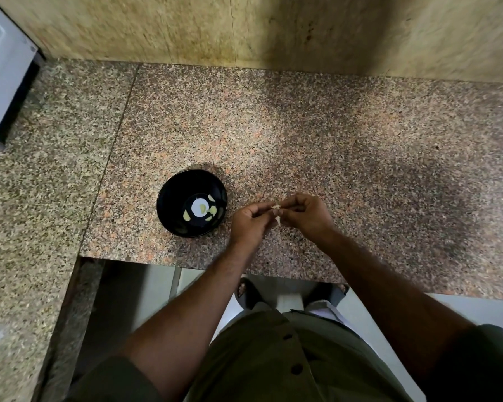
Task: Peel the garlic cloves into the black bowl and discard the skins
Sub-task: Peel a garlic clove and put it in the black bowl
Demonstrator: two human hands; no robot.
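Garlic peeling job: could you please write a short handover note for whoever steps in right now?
Left hand and right hand both pinch one small pale garlic clove with papery skin, above the speckled granite counter, right of the round black bowl.
Done: several pale peeled cloves lie in the bowl.
Left: finish peeling this clove, drop it into the bowl, discard the skin. No other unpeeled garlic or bin is visible.

Speckled granite counter point(331, 140), white appliance point(0, 71)
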